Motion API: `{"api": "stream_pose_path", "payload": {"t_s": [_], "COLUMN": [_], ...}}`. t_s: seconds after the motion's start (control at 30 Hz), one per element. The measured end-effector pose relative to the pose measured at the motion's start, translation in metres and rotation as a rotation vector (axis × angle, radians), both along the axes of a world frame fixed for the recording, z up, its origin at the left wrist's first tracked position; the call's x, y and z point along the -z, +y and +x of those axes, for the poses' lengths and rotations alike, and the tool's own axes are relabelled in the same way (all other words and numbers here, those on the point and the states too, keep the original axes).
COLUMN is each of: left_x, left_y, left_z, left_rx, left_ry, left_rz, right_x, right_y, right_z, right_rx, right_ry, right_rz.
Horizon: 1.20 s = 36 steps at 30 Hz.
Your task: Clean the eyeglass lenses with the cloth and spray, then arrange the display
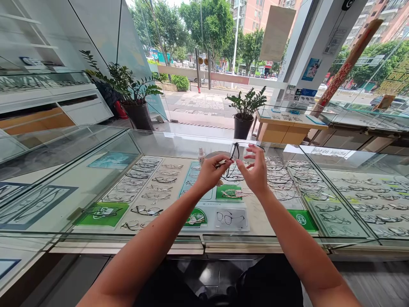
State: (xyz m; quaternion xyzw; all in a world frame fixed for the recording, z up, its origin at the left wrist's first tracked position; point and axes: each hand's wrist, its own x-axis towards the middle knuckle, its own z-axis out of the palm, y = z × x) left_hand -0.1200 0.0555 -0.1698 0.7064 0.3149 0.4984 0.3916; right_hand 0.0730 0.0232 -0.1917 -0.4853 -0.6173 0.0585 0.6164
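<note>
A pair of dark-framed eyeglasses point(235, 152) is held up above the glass counter, seen nearly edge-on. My left hand point(213, 169) pinches the frame between thumb and fingers. Something small and pale shows at those fingertips, too small to make out. Close on the other side is my right hand point(255, 169), its fingers bent and spread apart. Its thumb tip is near the frame; whether it touches I cannot tell. Part of a dark temple arm shows behind the right fingers. Behind my left hand stands a small white bottle point(201, 156) on the counter.
Beneath my hands, the glass display counter point(166, 143) holds rows of eyeglasses point(137, 175) and green cards point(104, 214). Potted plants point(243, 127) stand beyond it, before the glass doors. A low wooden cabinet point(284, 133) is at the right back.
</note>
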Motion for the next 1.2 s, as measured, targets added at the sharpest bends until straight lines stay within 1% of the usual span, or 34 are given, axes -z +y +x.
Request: {"api": "stream_pose_path", "payload": {"t_s": [0.27, 0.5, 0.73, 0.87, 1.0, 1.1, 1.2], "left_x": [0.0, 0.003, 0.001, 0.001, 0.003, 0.005, 0.003], "left_y": [-0.005, -0.004, -0.005, -0.005, -0.001, 0.002, 0.005], "left_z": [0.002, 0.004, 0.004, 0.003, 0.002, 0.001, -0.001], "left_rx": [-0.027, -0.006, -0.015, -0.054, -0.102, -0.134, -0.176], "left_ry": [-0.03, -0.067, -0.085, -0.096, -0.17, -0.252, -0.328], "left_rz": [0.01, -0.024, -0.025, -0.007, -0.027, -0.075, -0.114], "right_x": [0.0, 0.002, 0.002, 0.001, 0.0, -0.001, -0.001], "right_y": [0.0, 0.001, 0.001, 0.002, 0.004, 0.006, 0.005], "right_z": [0.001, 0.002, 0.002, 0.004, 0.007, 0.008, 0.007], "right_rx": [0.009, 0.024, 0.021, 0.005, 0.022, 0.055, 0.074], "right_ry": [-0.039, -0.104, -0.115, -0.106, -0.136, -0.13, -0.104], "right_rz": [0.006, -0.003, -0.005, -0.006, -0.009, -0.066, -0.148]}}
